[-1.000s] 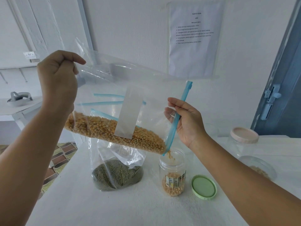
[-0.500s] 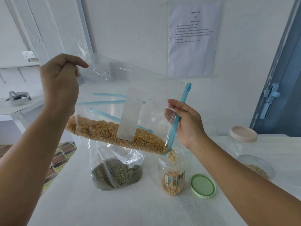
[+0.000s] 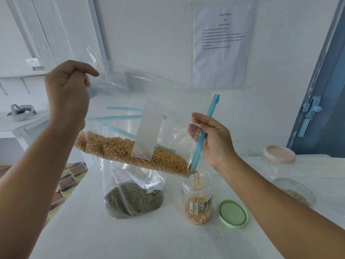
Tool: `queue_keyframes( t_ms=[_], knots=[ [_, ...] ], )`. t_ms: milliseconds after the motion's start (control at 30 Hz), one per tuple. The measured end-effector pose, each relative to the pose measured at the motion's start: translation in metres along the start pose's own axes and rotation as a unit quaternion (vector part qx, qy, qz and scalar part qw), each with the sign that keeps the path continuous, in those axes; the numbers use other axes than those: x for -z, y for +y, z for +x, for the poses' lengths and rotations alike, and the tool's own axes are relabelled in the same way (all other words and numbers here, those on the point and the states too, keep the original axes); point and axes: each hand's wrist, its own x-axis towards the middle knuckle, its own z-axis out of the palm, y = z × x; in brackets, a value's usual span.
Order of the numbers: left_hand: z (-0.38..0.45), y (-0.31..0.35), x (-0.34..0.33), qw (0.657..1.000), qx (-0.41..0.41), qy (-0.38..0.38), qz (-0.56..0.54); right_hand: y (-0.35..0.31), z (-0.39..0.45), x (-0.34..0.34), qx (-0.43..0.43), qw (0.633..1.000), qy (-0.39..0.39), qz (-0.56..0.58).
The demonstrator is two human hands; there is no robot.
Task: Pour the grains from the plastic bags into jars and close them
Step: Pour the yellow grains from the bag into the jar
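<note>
A person's left hand (image 3: 67,92) pinches the upper corner of a clear plastic zip bag of yellow corn kernels (image 3: 130,150), while the right hand (image 3: 212,141) grips its blue zip strip (image 3: 203,135) near the open mouth, tilting the bag above a small clear plastic jar (image 3: 197,199) on the white table (image 3: 149,238). Kernels fall from the bag's low corner into the jar's open mouth; the jar is roughly a third full, a printed label wrapped round its lower part, its pattern too small to read. A round pale green lid (image 3: 233,214) lies flat just right of the jar. Left of the jar stands a second clear bag holding dark green grains (image 3: 133,200), its top partly hidden behind the corn bag. Far right of the jar, a clear jar with a beige lid (image 3: 279,155) and another clear container (image 3: 295,191) are half lost against the white surface, the container cut off by the right forearm. A printed sheet (image 3: 223,43) on the wall behind is blurred.
</note>
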Motion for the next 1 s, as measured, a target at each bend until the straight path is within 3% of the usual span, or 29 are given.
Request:
queue_keyframes(
  t_ms=[1000],
  knots=[
    [0.0017,-0.0026,-0.0005,1.000,-0.004,0.002,0.004,0.0013,-0.0018,0.0029,-0.001,1.000,0.001,-0.008]
  ],
)
